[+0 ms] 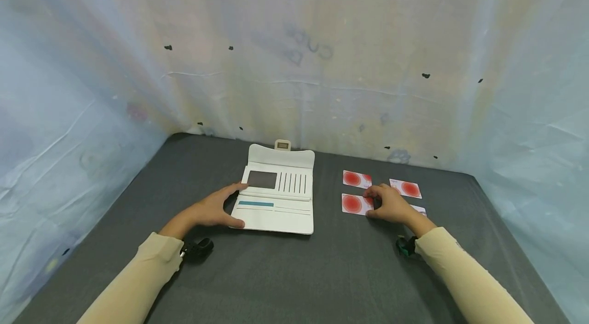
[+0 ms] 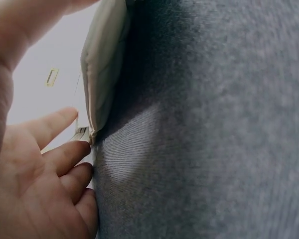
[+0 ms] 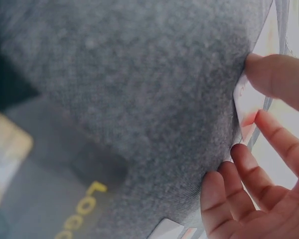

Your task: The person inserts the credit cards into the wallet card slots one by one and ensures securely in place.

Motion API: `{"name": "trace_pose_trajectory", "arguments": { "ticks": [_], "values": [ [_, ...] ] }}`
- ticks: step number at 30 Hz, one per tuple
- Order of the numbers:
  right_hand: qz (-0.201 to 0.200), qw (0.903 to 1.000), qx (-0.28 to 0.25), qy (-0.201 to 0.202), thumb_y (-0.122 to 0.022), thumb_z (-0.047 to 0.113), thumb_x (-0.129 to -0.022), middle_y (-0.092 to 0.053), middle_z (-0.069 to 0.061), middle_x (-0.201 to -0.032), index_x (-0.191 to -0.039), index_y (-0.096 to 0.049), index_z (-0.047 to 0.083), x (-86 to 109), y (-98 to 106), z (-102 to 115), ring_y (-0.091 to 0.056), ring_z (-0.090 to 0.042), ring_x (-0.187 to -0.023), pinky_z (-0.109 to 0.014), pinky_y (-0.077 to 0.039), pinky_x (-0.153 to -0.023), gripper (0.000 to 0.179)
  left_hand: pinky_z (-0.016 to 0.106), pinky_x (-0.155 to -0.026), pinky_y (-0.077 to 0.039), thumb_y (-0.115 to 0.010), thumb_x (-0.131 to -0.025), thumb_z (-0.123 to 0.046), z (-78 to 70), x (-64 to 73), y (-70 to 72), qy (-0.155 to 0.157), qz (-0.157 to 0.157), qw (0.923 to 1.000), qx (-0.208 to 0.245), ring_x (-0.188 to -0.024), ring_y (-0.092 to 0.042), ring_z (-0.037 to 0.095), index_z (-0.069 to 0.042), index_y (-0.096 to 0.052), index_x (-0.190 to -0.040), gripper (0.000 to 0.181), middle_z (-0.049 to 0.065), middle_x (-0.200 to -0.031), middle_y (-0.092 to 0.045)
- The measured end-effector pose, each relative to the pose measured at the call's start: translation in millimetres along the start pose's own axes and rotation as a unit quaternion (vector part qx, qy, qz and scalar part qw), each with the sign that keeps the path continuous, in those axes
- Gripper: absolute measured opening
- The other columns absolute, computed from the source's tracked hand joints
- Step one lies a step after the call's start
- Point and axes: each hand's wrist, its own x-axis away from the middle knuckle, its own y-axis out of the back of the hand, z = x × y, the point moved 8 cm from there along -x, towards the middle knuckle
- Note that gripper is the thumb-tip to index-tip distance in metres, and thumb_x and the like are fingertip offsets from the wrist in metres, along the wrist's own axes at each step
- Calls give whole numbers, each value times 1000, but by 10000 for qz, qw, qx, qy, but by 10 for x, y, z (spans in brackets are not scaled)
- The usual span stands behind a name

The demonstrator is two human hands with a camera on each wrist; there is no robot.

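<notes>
A white long wallet [image 1: 276, 219] lies unfolded, its inner side up with card slots and a dark grey window. My left hand [image 1: 213, 207] rests at its left side, thumb and fingers spread along the edge. The left wrist view shows those fingers beside the wallet's padded edge [image 2: 97, 69]. To the right, my right hand [image 1: 390, 205] spans the right end of a red-and-white card [image 1: 352, 203] with thumb and index finger. In the right wrist view the thumb is on one edge of that card [image 3: 249, 97] and the index fingertip on the opposite one.
Behind the held card lies a similar card [image 1: 356, 179]; another card [image 1: 409, 188] lies to its right. A partly hidden card [image 1: 420, 209] pokes out past my right hand. A blurred dark piece lettered LOGO [image 3: 84, 209] appears near the right wrist camera. Plastic sheeting [image 1: 294, 58] hangs behind the grey table [image 1: 294, 283].
</notes>
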Motion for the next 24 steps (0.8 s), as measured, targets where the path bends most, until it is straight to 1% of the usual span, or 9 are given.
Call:
{"name": "trace_pose_trajectory", "arguments": {
  "ticks": [5,10,15,21,24],
  "values": [
    [54,9999,-6,-114,-82,19,-71,-58,-7,-96,-107,-64,11,8,24,-1,-51,-21,-88,-37,-43,-75,40,66,-107,-25,-83,-68,-49,-46,16,15,-88,15,9999,120,-142,-25,46,-13,-30,-152,106,22,-156,-26],
    [19,10000,-55,8,-82,17,-71,-61,-6,-95,-107,-62,11,21,7,19,-52,-19,-86,-36,-45,-75,42,64,-108,-27,-83,-68,-49,-11,32,-8,-15,17,9998,175,-142,-27,43,-14,-30,-152,105,19,-156,-28],
    [68,9998,-203,16,-82,15,-71,-61,-5,-89,-108,-60,10,32,-15,28,-51,-17,-78,-33,-44,-70,43,64,-107,-28,-84,-67,-49,24,46,-25,45,37,9997,243,-142,-27,43,-16,-30,-152,106,18,-156,-28],
    [160,9991,-374,-77,-82,16,-73,-65,-7,-98,-110,-58,10,24,12,29,-57,-19,-84,-36,-49,-74,44,64,-107,-28,-84,-67,-49,19,32,-1,68,-7,9997,217,-142,-27,43,-16,-30,-151,106,19,-155,-29],
    [167,9987,-483,-43,-82,15,-73,-64,-7,-94,-110,-58,9,21,13,19,-56,-19,-81,-33,-47,-70,44,64,-107,-28,-85,-66,-50,19,33,1,110,-16,9997,204,-142,-28,43,-17,-30,-151,106,19,-155,-29]
  ]
}}
